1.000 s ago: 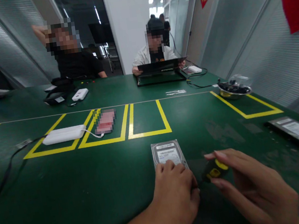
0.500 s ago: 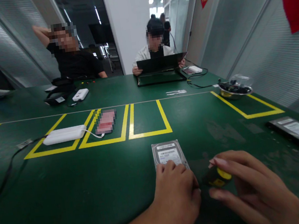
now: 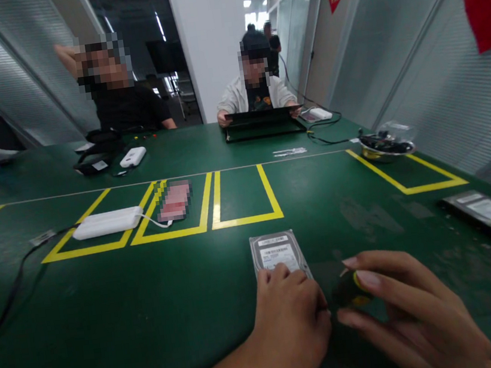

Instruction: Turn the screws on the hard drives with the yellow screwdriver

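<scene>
Left hand (image 3: 290,317) curled over hard drive (image 3: 279,253), fingertips partly hidden; right hand (image 3: 411,307) pinches black-and-yellow screwdriver handle (image 3: 354,291) between thumb and fingers.

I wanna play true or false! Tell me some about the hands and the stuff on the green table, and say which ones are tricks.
1. The left hand is on a hard drive. True.
2. The right hand is empty. False: it holds a dark and yellow handle.
3. The tape marks on the table are yellow. True.
4. The shiny bowl is at the left end. False: it is on the right side.
</scene>
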{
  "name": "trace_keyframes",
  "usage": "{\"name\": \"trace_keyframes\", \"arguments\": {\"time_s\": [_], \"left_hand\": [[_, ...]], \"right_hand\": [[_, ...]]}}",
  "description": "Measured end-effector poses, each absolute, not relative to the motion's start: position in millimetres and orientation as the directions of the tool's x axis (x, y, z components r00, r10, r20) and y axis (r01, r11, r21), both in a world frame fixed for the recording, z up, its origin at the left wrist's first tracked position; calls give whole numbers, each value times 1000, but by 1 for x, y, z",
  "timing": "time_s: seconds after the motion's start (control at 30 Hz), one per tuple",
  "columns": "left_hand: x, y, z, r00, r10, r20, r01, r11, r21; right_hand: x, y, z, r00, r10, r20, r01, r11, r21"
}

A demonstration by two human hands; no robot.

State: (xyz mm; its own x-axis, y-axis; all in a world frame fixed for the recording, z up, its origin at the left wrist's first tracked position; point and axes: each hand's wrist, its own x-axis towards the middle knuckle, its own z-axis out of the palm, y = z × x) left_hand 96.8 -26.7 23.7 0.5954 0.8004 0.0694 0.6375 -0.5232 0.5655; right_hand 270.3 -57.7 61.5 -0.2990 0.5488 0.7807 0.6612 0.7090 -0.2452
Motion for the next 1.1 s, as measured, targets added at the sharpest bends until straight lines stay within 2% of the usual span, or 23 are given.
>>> {"name": "trace_keyframes", "arguments": {"time_s": [0.17,0.53,0.77,0.93,1.1], "left_hand": [[97,-28,24,580,809,92,634,-519,573],[97,-26,22,567,818,99,622,-504,599],[98,-28,20,566,817,110,612,-507,608],[98,-26,19,560,820,119,614,-507,605],[98,-26,18,555,823,125,614,-506,605]], "right_hand": [[271,-58,56,-247,554,795,700,669,-249],[271,-60,57,-283,564,776,670,695,-261],[271,-57,58,-315,544,778,696,690,-200],[272,-61,55,-266,580,770,699,666,-261],[273,-62,51,-300,593,747,656,697,-289]]}}
